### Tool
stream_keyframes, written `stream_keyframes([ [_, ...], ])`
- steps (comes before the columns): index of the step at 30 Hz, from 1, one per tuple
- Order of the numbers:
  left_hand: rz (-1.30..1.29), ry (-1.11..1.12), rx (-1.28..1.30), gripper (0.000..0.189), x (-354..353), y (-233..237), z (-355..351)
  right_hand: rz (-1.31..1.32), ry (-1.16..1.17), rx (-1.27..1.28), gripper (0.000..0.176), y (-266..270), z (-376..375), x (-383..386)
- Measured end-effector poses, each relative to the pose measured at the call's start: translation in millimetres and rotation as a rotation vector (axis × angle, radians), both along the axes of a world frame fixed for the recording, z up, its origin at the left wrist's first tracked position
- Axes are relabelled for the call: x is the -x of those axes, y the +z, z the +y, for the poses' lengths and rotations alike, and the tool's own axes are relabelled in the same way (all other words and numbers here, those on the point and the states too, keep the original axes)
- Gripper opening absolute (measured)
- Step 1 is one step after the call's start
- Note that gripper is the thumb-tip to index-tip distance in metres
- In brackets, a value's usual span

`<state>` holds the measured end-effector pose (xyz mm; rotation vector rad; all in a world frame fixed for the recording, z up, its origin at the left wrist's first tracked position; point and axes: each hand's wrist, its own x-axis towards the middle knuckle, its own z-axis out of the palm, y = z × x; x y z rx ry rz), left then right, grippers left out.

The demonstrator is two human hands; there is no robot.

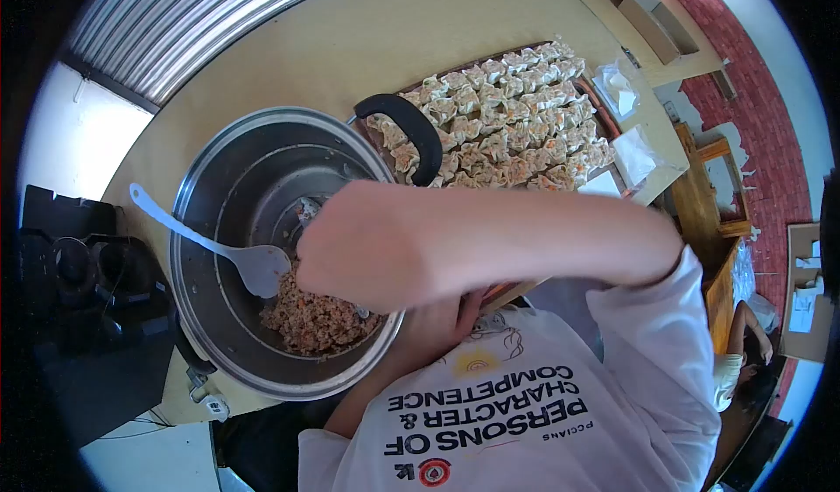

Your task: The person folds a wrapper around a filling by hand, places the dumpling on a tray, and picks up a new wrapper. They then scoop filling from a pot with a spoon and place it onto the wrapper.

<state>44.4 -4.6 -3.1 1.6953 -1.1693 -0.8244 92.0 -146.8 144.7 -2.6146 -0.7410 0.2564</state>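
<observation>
My right hand (359, 247) is over a large metal pot (223, 164), closed like a fist and slightly blurred. Small shiny, food-smeared bits show at both sides of the fist; what it grips is mostly hidden. Under the hand, minced filling (306, 321) with orange bits lies in the pot. A pale plastic rice paddle (258, 269) rests in the filling, its handle over the rim. My left hand (442, 324) is beside the pot, largely covered by my right forearm; its finger pose cannot be made out. Rows of wrapped dumplings (516, 115) fill a tray beyond my forearm.
The pot's black handle (411, 133) sticks out toward the dumpling tray. Plastic packets (637, 152) lie at the table's right side. A cardboard box (652, 19) stands at the far right. Dark equipment (96, 273) is at the left. Another person (744, 352) is at the right edge.
</observation>
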Motion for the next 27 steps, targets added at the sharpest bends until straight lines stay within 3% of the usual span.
stream_keyframes([
  [1, -0.370, 0.010, 0.036, 0.054, -3.1, -1.4, -1.7, 0.167, 0.090, 0.086, 0.023, 2.0, 5.0, -18.9],
  [3, -0.389, 0.013, 0.095, 0.056, -7.4, -2.9, -5.8, 0.268, 0.318, 0.032, 0.022, -11.3, 11.3, -43.5],
  [6, -0.417, 0.015, 0.137, 0.059, -6.3, -6.2, -5.1, 0.355, 0.450, 0.104, 0.020, -29.4, 31.1, -55.9],
  [15, -0.437, -0.042, 0.051, 0.063, -4.1, -12.0, -1.0, 0.273, 0.466, 0.449, 0.021, -43.0, 56.1, -54.5],
  [20, -0.319, -0.060, 0.117, 0.055, -5.2, -11.9, -3.9, 0.268, 0.495, 0.420, 0.020, -45.4, 64.9, -53.8],
  [22, -0.269, -0.112, -0.020, 0.048, -7.6, 1.5, -5.0, 0.265, 0.481, 0.436, 0.020, -46.7, 67.2, -53.2],
  [27, -0.323, -0.093, 0.102, 0.042, -10.6, -0.4, -7.7, 0.237, 0.501, 0.444, 0.019, -48.2, 71.6, -54.3],
])
